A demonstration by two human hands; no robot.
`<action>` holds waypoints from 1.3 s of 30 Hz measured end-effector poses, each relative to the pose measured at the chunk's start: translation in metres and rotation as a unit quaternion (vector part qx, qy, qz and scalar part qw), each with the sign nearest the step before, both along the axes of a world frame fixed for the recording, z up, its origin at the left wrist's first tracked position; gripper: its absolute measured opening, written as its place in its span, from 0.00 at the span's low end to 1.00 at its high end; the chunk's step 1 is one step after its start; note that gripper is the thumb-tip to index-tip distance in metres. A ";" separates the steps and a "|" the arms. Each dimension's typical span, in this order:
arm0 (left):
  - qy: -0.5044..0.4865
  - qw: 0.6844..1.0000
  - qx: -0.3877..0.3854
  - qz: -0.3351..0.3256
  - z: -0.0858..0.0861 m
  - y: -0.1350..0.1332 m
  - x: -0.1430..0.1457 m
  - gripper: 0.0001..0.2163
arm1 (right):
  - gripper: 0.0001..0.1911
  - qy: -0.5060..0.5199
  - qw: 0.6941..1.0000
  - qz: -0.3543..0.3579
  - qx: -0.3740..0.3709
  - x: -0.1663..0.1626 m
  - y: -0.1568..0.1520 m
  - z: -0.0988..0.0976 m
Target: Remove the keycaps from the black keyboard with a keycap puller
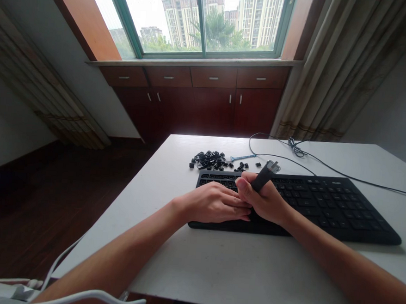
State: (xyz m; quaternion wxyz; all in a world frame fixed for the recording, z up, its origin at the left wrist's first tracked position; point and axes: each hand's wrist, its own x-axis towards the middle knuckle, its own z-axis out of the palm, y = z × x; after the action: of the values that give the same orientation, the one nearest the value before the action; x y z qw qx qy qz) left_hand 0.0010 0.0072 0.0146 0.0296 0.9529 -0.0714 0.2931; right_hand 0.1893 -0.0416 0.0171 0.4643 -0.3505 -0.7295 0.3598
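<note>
A black keyboard [344, 213] lies across the white table, with bare sockets in its upper left rows and keycaps still on its right part. My left hand [216, 202] rests palm down over the keyboard's left half, fingers stretched out and holding nothing visible. Closed in a fist just beside it, my right hand [267, 200] grips a black-handled keycap puller [264, 175], whose metal wire end points up. My hands meet at the fingertips and hide the keys beneath. Behind the keyboard is a pile of loose black keycaps [209, 160].
A thin blue tool [242, 157] lies beside the keycap pile. The keyboard's black cable [354, 173], tied in a bundle, runs over the back of the white table [246, 271]. White tubing [92, 295] crosses the lower left corner. Wooden cabinets [209, 108] stand beneath the window.
</note>
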 end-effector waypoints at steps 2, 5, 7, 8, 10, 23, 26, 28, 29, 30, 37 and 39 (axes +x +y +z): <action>0.002 1.000 -0.003 -0.006 -0.001 0.000 -0.001 0.06 | 0.25 0.000 1.000 -0.003 0.006 0.000 -0.001 0.000; 0.001 1.000 -0.011 -0.011 -0.002 0.001 -0.002 0.07 | 0.24 0.003 1.000 0.000 0.005 0.000 -0.002 -0.001; 0.007 1.000 -0.010 -0.009 -0.002 0.001 -0.002 0.08 | 0.25 0.034 0.999 -0.008 -0.016 0.000 -0.002 -0.002; 0.011 1.000 -0.007 -0.008 -0.002 0.001 -0.002 0.09 | 0.26 0.051 0.998 -0.015 -0.028 0.000 -0.001 -0.003; 0.018 1.000 -0.005 -0.005 -0.003 0.001 -0.002 0.10 | 0.26 0.068 0.997 -0.022 -0.041 -0.002 0.000 -0.004; -0.042 0.999 0.012 0.021 0.008 0.008 -0.012 0.12 | 0.29 0.172 0.976 -0.118 -0.071 -0.002 -0.001 0.009; -0.086 0.995 -0.006 0.056 0.007 0.015 -0.016 0.13 | 0.28 0.217 0.959 -0.155 -0.093 0.004 0.003 0.006; -0.110 0.989 -0.033 0.096 0.004 0.022 -0.019 0.14 | 0.27 0.229 0.953 -0.169 -0.105 0.007 0.005 0.004; -0.120 0.984 -0.053 0.119 0.002 0.027 -0.021 0.14 | 0.27 0.229 0.952 -0.173 -0.106 0.008 0.005 0.003; -0.131 0.978 -0.075 0.142 0.001 0.033 -0.024 0.13 | 0.27 0.225 0.953 -0.174 -0.106 0.008 0.005 0.003; -0.187 0.896 -0.208 0.345 -0.013 0.070 -0.047 0.11 | 0.27 0.166 0.972 -0.146 -0.078 0.005 -0.002 0.007; -0.182 0.869 -0.272 0.372 -0.020 0.078 -0.051 0.14 | 0.27 0.160 0.974 -0.143 -0.078 0.005 -0.003 0.007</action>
State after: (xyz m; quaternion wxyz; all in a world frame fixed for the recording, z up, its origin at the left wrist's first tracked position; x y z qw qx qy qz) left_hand -0.0502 0.0848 -0.0054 0.1627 0.7931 0.3667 0.4583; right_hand 0.1944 -0.0448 0.0239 0.5930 -0.4241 -0.5580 0.3964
